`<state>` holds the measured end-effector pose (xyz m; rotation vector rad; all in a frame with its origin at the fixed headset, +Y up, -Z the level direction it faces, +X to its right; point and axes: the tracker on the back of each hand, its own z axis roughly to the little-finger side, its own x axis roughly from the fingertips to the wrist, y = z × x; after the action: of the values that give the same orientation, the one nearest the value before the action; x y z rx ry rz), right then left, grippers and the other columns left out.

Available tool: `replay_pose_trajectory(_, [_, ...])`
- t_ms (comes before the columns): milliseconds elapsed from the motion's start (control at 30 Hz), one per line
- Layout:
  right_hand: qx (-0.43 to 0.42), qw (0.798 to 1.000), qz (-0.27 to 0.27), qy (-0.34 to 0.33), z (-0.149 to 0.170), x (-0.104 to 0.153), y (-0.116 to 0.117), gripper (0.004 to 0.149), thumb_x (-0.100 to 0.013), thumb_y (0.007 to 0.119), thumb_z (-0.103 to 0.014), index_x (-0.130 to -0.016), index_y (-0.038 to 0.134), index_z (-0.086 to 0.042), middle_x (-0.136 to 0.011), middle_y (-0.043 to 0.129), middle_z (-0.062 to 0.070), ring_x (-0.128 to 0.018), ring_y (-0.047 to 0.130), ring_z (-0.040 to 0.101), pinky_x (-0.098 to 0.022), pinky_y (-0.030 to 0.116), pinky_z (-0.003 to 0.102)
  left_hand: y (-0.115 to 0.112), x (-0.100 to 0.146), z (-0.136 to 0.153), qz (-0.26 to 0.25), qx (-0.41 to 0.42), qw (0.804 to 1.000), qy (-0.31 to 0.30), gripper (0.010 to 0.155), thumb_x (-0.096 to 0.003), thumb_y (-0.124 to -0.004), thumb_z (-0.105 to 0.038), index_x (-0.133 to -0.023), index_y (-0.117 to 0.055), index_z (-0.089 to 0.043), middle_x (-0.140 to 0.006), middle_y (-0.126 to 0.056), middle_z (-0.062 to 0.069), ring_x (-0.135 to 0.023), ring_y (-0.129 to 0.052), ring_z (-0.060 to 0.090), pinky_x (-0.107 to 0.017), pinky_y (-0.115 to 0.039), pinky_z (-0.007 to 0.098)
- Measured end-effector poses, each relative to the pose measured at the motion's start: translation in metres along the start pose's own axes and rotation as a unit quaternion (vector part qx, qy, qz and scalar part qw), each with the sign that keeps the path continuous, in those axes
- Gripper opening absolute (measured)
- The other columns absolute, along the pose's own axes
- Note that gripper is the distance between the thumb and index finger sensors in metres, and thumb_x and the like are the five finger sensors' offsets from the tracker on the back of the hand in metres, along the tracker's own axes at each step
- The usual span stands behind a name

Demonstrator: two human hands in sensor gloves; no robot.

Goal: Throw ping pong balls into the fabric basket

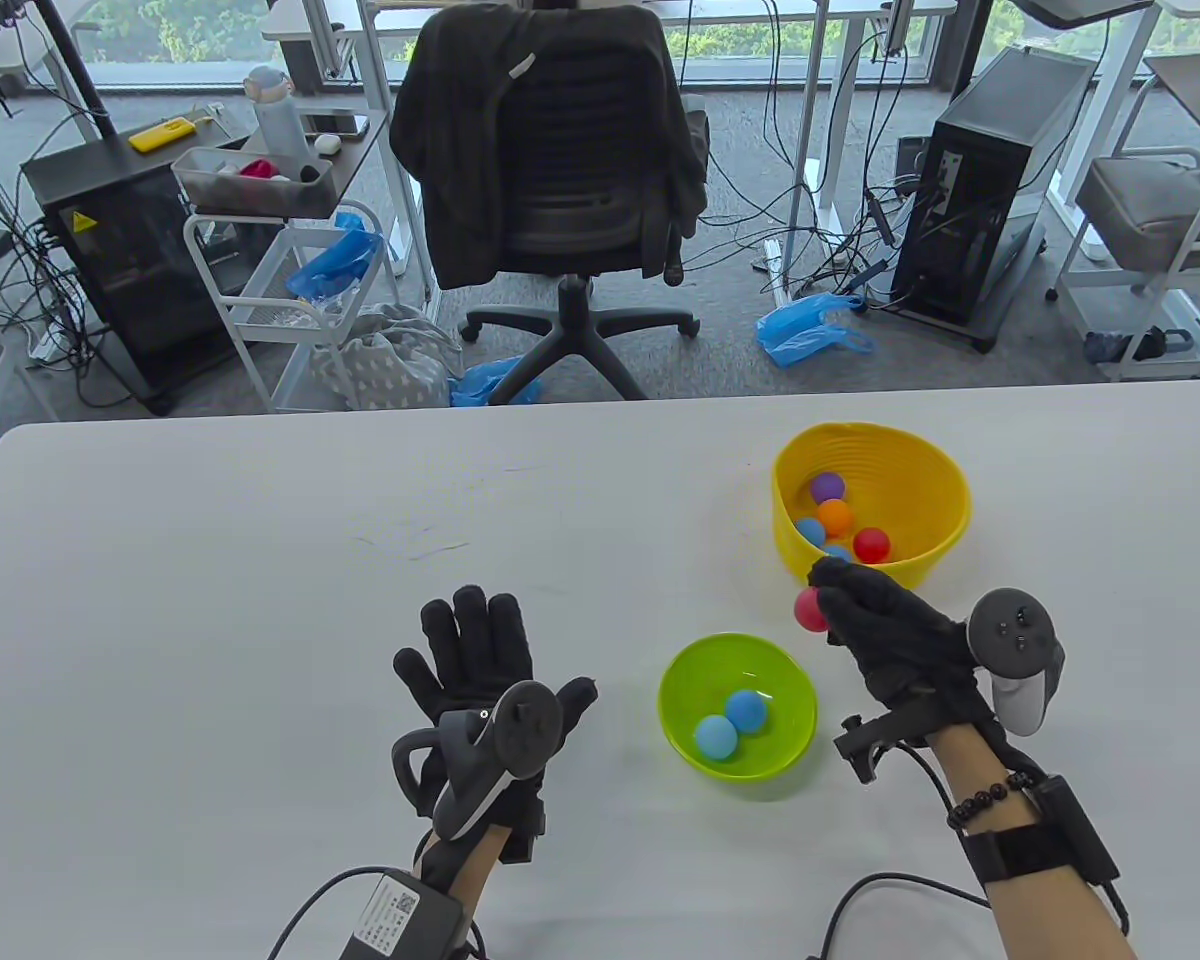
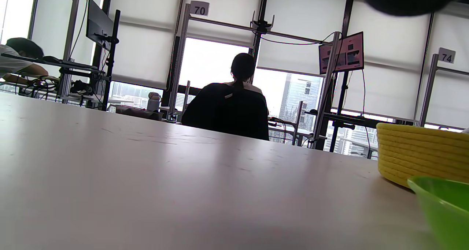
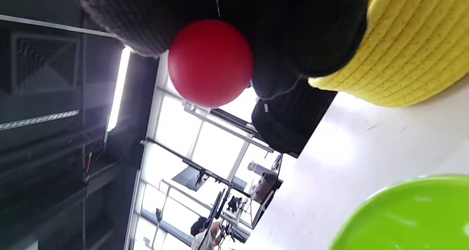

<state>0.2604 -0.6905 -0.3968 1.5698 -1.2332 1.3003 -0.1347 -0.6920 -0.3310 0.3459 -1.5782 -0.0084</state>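
Note:
My right hand [image 1: 845, 600] holds a red ping pong ball [image 1: 811, 609] in its fingertips, above the table between the two bowls, just in front of the yellow fabric basket [image 1: 920, 470]. The ball [image 3: 210, 63] fills the top of the right wrist view, gripped by gloved fingers [image 3: 300, 34]. The basket holds several balls: purple [image 1: 827, 487], orange [image 1: 834, 516], red [image 1: 871, 544] and blue [image 1: 810, 531]. The green bowl [image 1: 695, 670] holds two blue balls [image 1: 730, 722]. My left hand [image 1: 475, 650] rests flat on the table, fingers spread, holding nothing.
The basket [image 2: 421, 151] and green bowl [image 2: 443, 202] show at the right of the left wrist view. A black office chair [image 1: 560, 170] with a jacket stands beyond the table's far edge [image 1: 360, 408].

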Motion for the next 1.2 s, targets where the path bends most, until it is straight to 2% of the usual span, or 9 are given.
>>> replay_pose_trajectory(233, [-0.063, 0.993, 0.052, 0.084, 0.019, -0.020, -0.023, 0.054, -0.060, 0.075, -0.043, -0.105, 0.064, -0.016, -0.103, 0.071, 0.020, -0.076, 0.095, 0.032, -0.057, 0.087, 0.043, -0.002, -0.001, 0.004, 0.005, 0.000, 1.000, 0.012, 0.103, -0.0433, -0.071, -0.067, -0.116, -0.024, -0.012, -0.124, -0.008, 0.016, -0.112, -0.006, 0.048, -0.073, -0.014, 0.078])
replay_pose_trajectory(300, [-0.092, 0.991, 0.032, 0.094, 0.025, -0.024, -0.025, 0.065, -0.064, 0.065, -0.043, -0.114, 0.040, -0.011, -0.111, 0.054, 0.026, -0.089, 0.083, 0.037, -0.068, 0.080, 0.046, -0.003, -0.002, 0.005, 0.006, 0.000, 1.000, 0.014, 0.103, -0.0433, -0.071, -0.067, -0.116, -0.024, -0.012, -0.124, -0.008, 0.016, -0.112, -0.006, 0.048, -0.073, -0.014, 0.078])
replay_pose_trajectory(333, [-0.116, 0.989, 0.013, 0.095, 0.028, -0.026, -0.027, 0.074, -0.065, 0.060, -0.043, -0.115, 0.019, -0.007, -0.113, 0.039, 0.031, -0.097, 0.073, 0.039, -0.073, 0.072, 0.049, -0.003, -0.002, 0.005, 0.008, -0.001, 1.000, 0.014, 0.103, -0.0433, -0.071, -0.067, -0.116, -0.024, -0.012, -0.124, -0.008, 0.016, -0.112, -0.006, 0.048, -0.073, -0.014, 0.078])
replay_pose_trajectory(367, [-0.132, 0.987, 0.012, 0.095, 0.030, -0.026, -0.028, 0.078, -0.066, 0.056, -0.043, -0.112, 0.009, -0.003, -0.112, 0.029, 0.035, -0.101, 0.065, 0.041, -0.075, 0.066, 0.050, -0.003, -0.002, 0.005, 0.009, -0.002, 1.000, 0.015, 0.103, -0.0433, -0.071, -0.067, -0.116, -0.024, -0.012, -0.124, -0.008, 0.016, -0.112, -0.006, 0.048, -0.073, -0.014, 0.078])
replay_pose_trajectory(500, [-0.143, 0.985, 0.038, 0.088, 0.031, -0.023, -0.037, 0.082, -0.066, 0.051, -0.043, -0.106, -0.005, 0.002, -0.108, 0.016, 0.041, -0.104, 0.054, 0.044, -0.077, 0.060, 0.051, -0.004, -0.002, 0.004, 0.012, -0.003, 1.000, 0.014, 0.103, -0.0433, -0.071, -0.067, -0.116, -0.024, -0.012, -0.124, -0.008, 0.016, -0.112, -0.006, 0.048, -0.073, -0.014, 0.078])
replay_pose_trajectory(733, [-0.118, 0.991, 0.038, 0.044, 0.007, -0.015, -0.040, 0.076, -0.066, 0.052, -0.043, -0.111, 0.005, -0.003, -0.113, 0.023, 0.035, -0.103, 0.057, 0.046, -0.076, 0.060, 0.054, -0.006, -0.002, 0.003, 0.017, 0.002, 1.000, 0.013, 0.103, -0.0431, -0.071, -0.067, -0.116, -0.024, -0.013, -0.124, -0.008, 0.016, -0.112, -0.006, 0.048, -0.073, -0.014, 0.078])
replay_pose_trajectory(900, [-0.052, 0.998, 0.031, -0.004, -0.017, -0.006, -0.029, 0.064, -0.065, 0.056, -0.044, -0.116, 0.033, -0.012, -0.115, 0.042, 0.027, -0.095, 0.070, 0.047, -0.071, 0.067, 0.057, -0.006, -0.002, 0.003, 0.020, 0.008, 1.000, 0.011, 0.102, -0.0433, -0.071, -0.067, -0.116, -0.024, -0.012, -0.124, -0.008, 0.016, -0.112, -0.006, 0.048, -0.073, -0.014, 0.078])
replay_pose_trajectory(1100, [0.087, 0.994, 0.015, -0.064, -0.046, 0.005, -0.002, 0.054, -0.062, 0.064, -0.046, -0.107, 0.063, -0.016, -0.103, 0.073, 0.021, -0.076, 0.091, 0.040, -0.056, 0.081, 0.052, -0.007, -0.002, 0.002, 0.023, 0.012, 1.000, 0.006, 0.103, -0.0432, -0.071, -0.067, -0.116, -0.024, -0.012, -0.124, -0.008, 0.016, -0.112, -0.006, 0.048, -0.073, -0.014, 0.078])
replay_pose_trajectory(1200, [0.159, 0.982, -0.035, -0.093, -0.057, 0.011, 0.021, 0.052, -0.060, 0.067, -0.046, -0.101, 0.073, -0.015, -0.097, 0.081, 0.021, -0.070, 0.095, 0.041, -0.052, 0.083, 0.053, -0.007, -0.002, 0.001, 0.023, 0.015, 1.000, 0.003, 0.103, -0.0431, -0.071, -0.067, -0.116, -0.024, -0.012, -0.124, -0.008, 0.016, -0.112, -0.006, 0.048, -0.073, -0.013, 0.078])
